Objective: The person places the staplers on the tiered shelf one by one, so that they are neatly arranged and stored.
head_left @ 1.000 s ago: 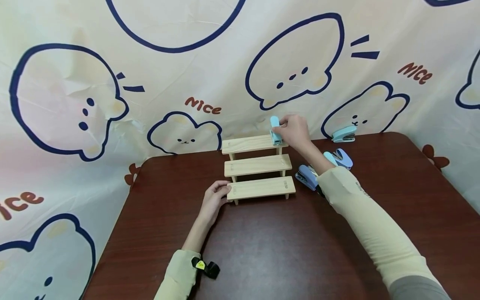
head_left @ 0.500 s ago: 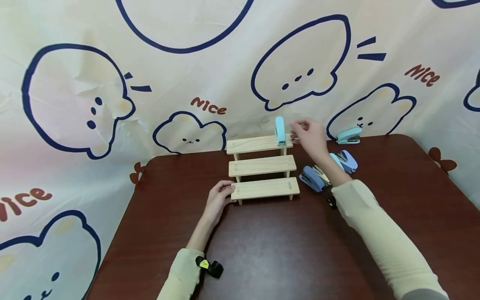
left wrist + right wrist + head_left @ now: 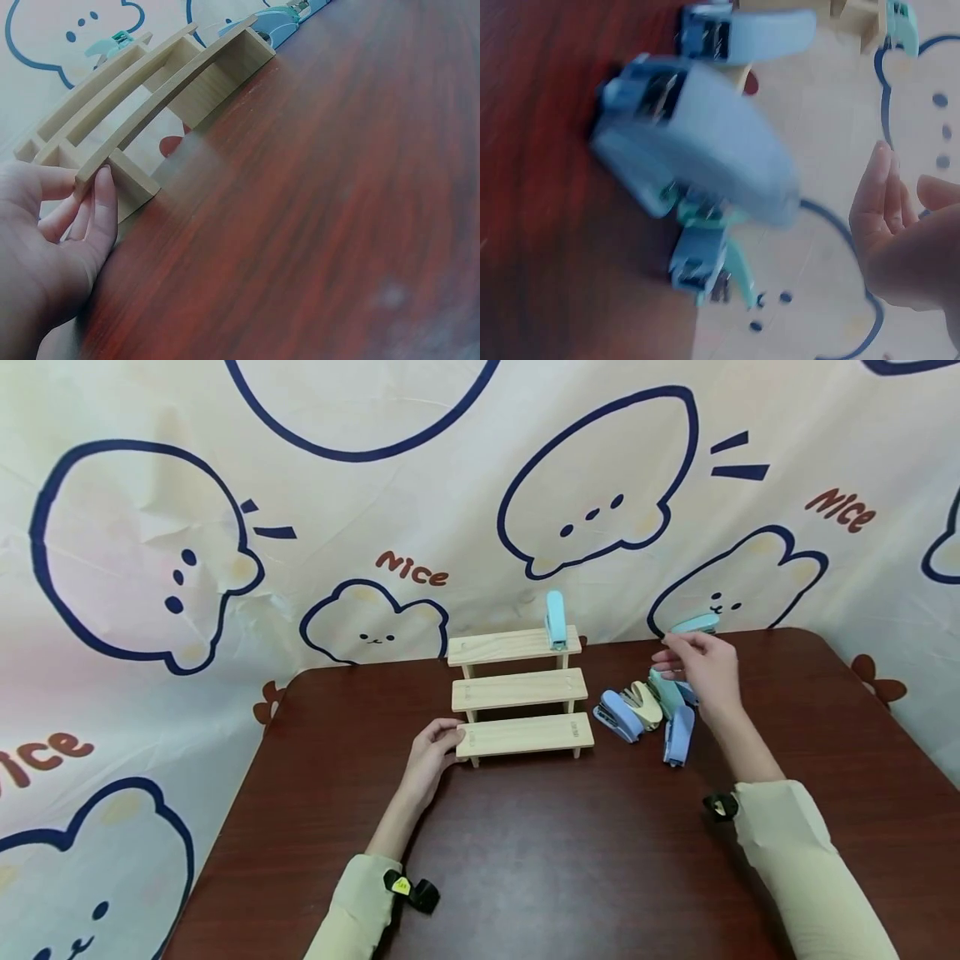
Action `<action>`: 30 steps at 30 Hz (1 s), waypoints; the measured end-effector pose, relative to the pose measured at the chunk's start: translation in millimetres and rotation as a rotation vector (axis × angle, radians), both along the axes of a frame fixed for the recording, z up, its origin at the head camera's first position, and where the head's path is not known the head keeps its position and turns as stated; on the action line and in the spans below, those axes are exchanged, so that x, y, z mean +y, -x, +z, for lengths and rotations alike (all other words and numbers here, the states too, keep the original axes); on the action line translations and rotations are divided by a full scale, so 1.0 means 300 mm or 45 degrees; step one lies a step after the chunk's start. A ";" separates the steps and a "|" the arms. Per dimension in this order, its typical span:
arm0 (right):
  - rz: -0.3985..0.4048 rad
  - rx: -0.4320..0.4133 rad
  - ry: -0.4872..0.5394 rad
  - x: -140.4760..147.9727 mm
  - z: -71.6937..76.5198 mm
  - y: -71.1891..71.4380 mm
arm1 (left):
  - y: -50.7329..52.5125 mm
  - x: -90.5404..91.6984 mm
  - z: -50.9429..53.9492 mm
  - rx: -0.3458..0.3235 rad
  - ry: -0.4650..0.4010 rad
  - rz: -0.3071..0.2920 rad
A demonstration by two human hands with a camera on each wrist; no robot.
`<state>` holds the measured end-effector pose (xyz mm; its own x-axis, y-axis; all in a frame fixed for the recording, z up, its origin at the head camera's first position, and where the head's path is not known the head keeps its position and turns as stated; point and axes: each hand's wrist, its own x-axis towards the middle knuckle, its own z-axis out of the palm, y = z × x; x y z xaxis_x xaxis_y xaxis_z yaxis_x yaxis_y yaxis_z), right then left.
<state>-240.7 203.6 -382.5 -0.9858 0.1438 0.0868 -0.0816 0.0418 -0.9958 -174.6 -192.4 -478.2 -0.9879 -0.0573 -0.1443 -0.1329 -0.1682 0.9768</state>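
Note:
A three-tier wooden step rack (image 3: pixel 519 692) stands toward the back of the table. My left hand (image 3: pixel 429 760) pinches the left end of its lowest board, thumb above and fingers below in the left wrist view. On the right end of the top board stands a light blue stapler (image 3: pixel 556 620), touched by neither hand. My right hand (image 3: pixel 708 672) is raised over a cluster of staplers, fingers loosely bent and holding nothing. That cluster has a periwinkle stapler (image 3: pixel 619 717), a cream stapler (image 3: pixel 645 705), a mint stapler (image 3: pixel 665 695) and a blue stapler (image 3: pixel 678 737); my hand partly hides others.
Another light blue stapler (image 3: pixel 696 624) lies at the table's back edge, partly behind my right hand. A cartoon-printed cloth (image 3: pixel 465 510) hangs directly behind the dark brown table (image 3: pixel 555 852). Black wrist cameras (image 3: pixel 412 892) sit at both sleeves.
My right hand let go of the light blue stapler on the top board, then moved right and toward me, over the other staplers. The left hand keeps its hold on the rack.

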 end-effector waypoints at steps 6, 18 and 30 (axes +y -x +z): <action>-0.036 -0.105 0.100 0.082 -0.027 -0.017 | 0.001 -0.003 0.000 -0.009 -0.005 0.002; -0.009 -0.269 0.020 0.140 -0.100 -0.011 | 0.003 0.005 0.002 0.003 -0.025 0.004; 0.050 -0.238 -0.196 0.147 -0.146 0.004 | -0.001 0.003 0.004 -0.007 -0.030 0.016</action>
<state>-241.8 247.7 -426.2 -0.9914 0.1039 -0.0796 0.0987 0.1942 -0.9760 -174.2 -191.6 -476.9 -0.9863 -0.0661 -0.1510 -0.1358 -0.1927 0.9718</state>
